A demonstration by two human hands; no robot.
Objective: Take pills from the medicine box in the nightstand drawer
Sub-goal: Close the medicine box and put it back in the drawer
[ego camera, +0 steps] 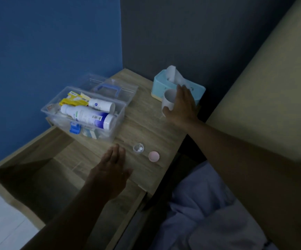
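The clear medicine box [84, 112] sits open on the wooden nightstand top [146, 123], at about 10 o'clock from the middle of the view, its transparent lid [113, 87] with a blue handle folded back behind it. Inside lie 2 white bottles [88, 114] on their sides, yellow packets [74, 100] and a blue item near the front wall. The nightstand drawer [38, 174] stands pulled out at 8 o'clock, its inside dark.

Near the front edge of the top, at about 6 o'clock from the box, stands a small clear container [138, 148] with white pills visible inside, and just beside it at 4 o'clock lies a round pink cap [153, 156], apart from it.

The left hand [110, 170] hovers flat with fingers together and extended, holding nothing, at 7 o'clock from the small container. The right hand [180, 105] is wrapped around a white cup [168, 99] at 2 o'clock, thumb on the near side, fingers over the far side. Just behind the cup sits a light blue tissue box [160, 83] with a white tissue sticking up. Pale bedding [200, 204] fills 5 o'clock.
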